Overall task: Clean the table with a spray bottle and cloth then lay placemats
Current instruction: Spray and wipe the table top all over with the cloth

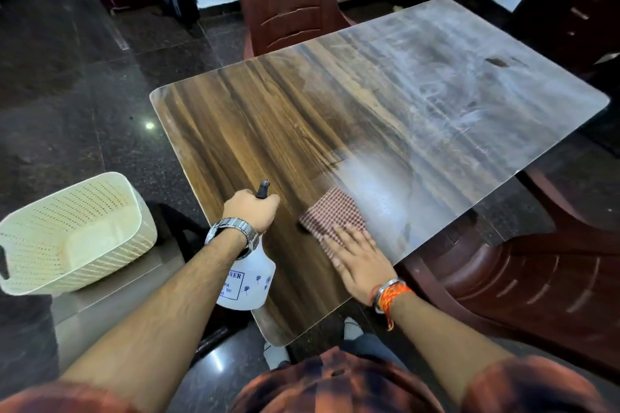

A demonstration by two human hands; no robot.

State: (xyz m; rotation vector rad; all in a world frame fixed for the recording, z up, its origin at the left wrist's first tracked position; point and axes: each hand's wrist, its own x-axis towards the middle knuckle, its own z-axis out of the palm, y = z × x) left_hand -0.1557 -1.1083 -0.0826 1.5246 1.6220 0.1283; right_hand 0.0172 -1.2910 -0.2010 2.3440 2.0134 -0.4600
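1. While the left hand (250, 211) is gripping the head of the bottle (250, 282), its fingers are curling round the trigger part, and the black nozzle (263, 188) is pointing away from the person across the table (268, 131).
2. The bottle's white body is hanging below that wrist at the table's near-left edge. Whether its base is touching the top cannot be told.
3. The right hand (357, 260) is lying flat with its fingers straight and close together. It is grasping nothing and is pressing the cloth (330, 214) onto the tabletop. The hand is looking slightly blurred.
4. The red-and-white checked cloth is lying on the table close to the near edge, just right of the bottle, with its far part showing beyond the fingertips.
5. The table's left part is showing dark wood grain, while the right and far parts are looking whitish, hazy and streaked.
6. A metal watch (231, 235) is sitting on the left wrist, and a bangle (382, 292) with orange threads (397, 293) is sitting on the right wrist.
7. A cream basket (67, 231) is resting tilted on a low grey surface left of the table.
8. A brown far chair (288, 0) is standing at the table's far-left side, and a near chair (520, 278) is standing at its right side, partly under the edge.
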